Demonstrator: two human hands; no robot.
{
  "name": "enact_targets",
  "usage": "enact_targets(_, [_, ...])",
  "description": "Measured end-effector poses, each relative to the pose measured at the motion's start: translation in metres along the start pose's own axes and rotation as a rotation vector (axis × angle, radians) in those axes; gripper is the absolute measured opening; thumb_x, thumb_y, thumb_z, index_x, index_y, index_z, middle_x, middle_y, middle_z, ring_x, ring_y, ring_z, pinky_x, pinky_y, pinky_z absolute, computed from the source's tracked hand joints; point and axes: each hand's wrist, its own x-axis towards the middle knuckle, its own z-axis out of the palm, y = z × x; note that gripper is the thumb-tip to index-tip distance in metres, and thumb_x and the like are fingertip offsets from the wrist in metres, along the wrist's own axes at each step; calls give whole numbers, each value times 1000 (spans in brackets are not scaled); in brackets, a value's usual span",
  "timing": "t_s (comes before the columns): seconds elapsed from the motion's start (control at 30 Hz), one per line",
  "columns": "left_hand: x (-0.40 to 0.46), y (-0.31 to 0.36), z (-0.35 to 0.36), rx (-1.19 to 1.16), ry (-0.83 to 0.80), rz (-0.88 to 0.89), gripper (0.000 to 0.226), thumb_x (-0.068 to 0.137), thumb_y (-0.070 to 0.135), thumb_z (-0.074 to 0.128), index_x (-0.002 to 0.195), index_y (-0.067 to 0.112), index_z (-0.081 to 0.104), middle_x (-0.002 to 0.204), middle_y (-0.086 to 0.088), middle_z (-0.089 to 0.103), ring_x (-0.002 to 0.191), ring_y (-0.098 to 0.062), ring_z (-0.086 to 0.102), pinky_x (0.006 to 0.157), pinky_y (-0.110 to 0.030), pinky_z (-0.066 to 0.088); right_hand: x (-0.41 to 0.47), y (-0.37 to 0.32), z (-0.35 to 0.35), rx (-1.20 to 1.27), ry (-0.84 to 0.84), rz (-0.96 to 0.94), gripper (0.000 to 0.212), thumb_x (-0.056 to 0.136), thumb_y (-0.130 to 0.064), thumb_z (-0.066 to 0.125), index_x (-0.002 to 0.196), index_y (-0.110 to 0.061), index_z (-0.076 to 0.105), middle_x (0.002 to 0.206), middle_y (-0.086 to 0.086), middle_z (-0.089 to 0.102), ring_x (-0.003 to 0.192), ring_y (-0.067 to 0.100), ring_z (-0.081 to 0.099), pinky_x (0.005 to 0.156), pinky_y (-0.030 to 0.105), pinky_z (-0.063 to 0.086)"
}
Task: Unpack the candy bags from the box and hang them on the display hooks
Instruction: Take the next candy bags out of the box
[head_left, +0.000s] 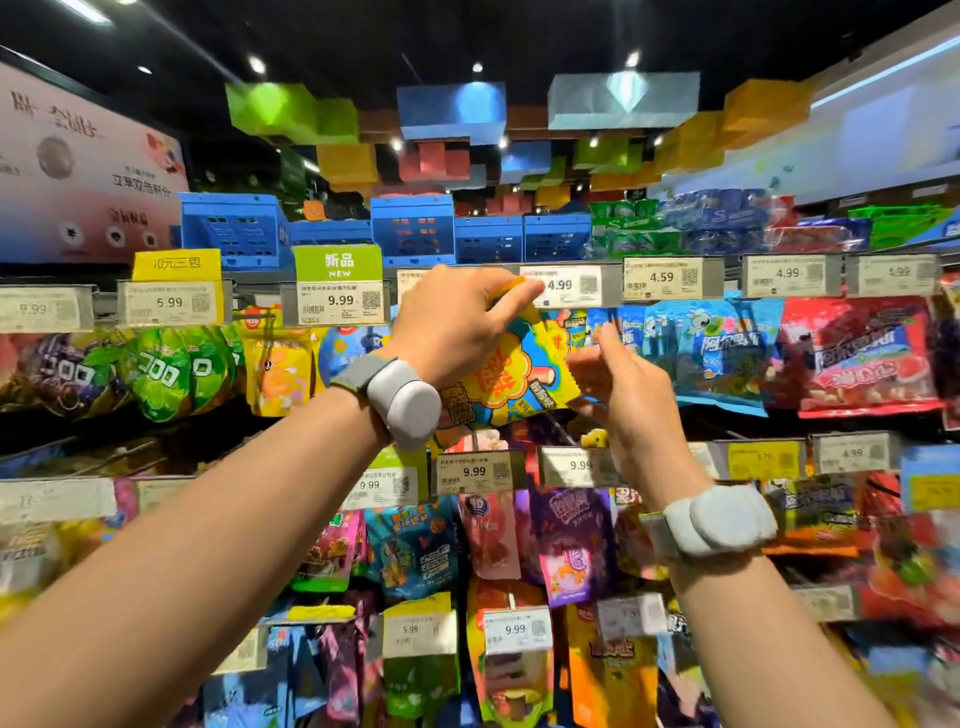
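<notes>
- Your left hand (452, 322) pinches the top of a yellow candy bag (519, 374), held up just under the 4.99 tag (566, 285).
- Your right hand (618, 384) touches the bag's right edge, fingers loosely spread.
- Blue crates (410, 228) sit on the far top shelf; contents unclear.

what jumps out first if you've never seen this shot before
Two bare forearms reach up from the bottom corners, each with a grey wristband, and meet at centre on a yellow candy bag. The left hand pinches its top edge just under the 4.99 price tag, while the right hand touches its lower right side. Behind them hangs a wall of colourful candy packs, with blue crates on top.
</notes>
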Motion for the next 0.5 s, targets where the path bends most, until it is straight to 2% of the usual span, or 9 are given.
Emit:
enact_targets(0.07, [-5, -2, 2, -36, 14, -4, 54, 96, 61, 37, 70, 20, 61, 61, 2, 59, 65, -22, 55, 65, -41, 47, -11, -3, 4, 34, -33, 9, 50, 101, -46, 47, 72, -15, 72, 77, 4, 74, 73, 17, 66, 68, 31, 50])
enact_targets(0.2, [-17, -8, 9, -153, 72, -19, 59, 95, 60, 35, 69, 11, 56, 59, -1, 57, 63, -26, 55, 62, -44, 45, -29, -4, 14, 81, -112, -28, 38, 101, -37, 52, 91, -7, 72, 88, 13, 75, 79, 20, 69, 68, 34, 57])
enact_targets(0.3, [-27, -5, 11, -231, 117, -29, 53, 97, 53, 39, 62, 14, 45, 53, 2, 44, 60, -28, 49, 58, -44, 40, -39, 4, 20, -44, -152, -129, 29, 95, -32, 63, 90, -4, 71, 97, 24, 72, 85, 27, 67, 83, 55, 56])
enact_targets(0.37, [-32, -2, 12, -246, 123, -43, 54, 97, 53, 38, 62, 13, 44, 54, 2, 42, 60, -29, 48, 57, -44, 38, -46, 5, 22, -101, -114, -189, 20, 93, -25, 66, 89, -6, 72, 95, 22, 73, 86, 32, 69, 84, 60, 55])
enact_targets(0.43, [-38, 0, 12, -291, 134, -78, 55, 97, 54, 37, 66, 10, 47, 56, 0, 44, 63, -29, 47, 59, -42, 36, -50, 3, 22, -126, -54, -214, 17, 93, -23, 66, 86, -8, 73, 87, 14, 75, 81, 27, 70, 78, 54, 58])
enact_targets(0.5, [-45, 0, 13, -414, 101, -113, 51, 97, 53, 41, 66, 13, 44, 57, 1, 45, 63, -27, 47, 60, -41, 36, -53, -3, 19, -36, 10, -181, 18, 95, -14, 64, 80, -11, 71, 73, 2, 74, 69, 14, 66, 66, 37, 58])
